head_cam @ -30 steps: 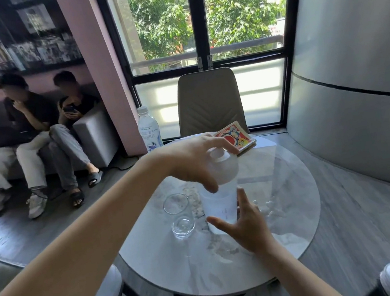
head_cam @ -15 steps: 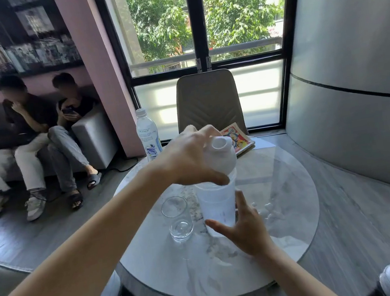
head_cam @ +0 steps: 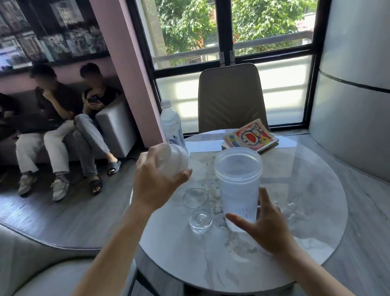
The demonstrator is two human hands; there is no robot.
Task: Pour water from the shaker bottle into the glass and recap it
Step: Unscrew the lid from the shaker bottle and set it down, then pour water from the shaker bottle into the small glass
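A translucent shaker bottle [head_cam: 239, 186] stands uncapped on the round marble table [head_cam: 313, 231], holding some water. My right hand [head_cam: 267, 225] wraps around its lower part from the near side. My left hand [head_cam: 156, 181] holds the bottle's white domed lid [head_cam: 174, 160] up in the air, left of the bottle and above the table's left edge. A clear drinking glass [head_cam: 197, 210] stands just left of the bottle, with a little water at the bottom.
A plastic water bottle [head_cam: 172, 126] stands at the table's far left edge, and a colourful book [head_cam: 250, 136] lies at the far side. A beige chair [head_cam: 229, 97] faces the table. Three people sit on a sofa [head_cam: 115, 126] at the left.
My left hand has lifted the lid off the shaker bottle and carried it up and to the left. My right hand has stayed on the bottle.
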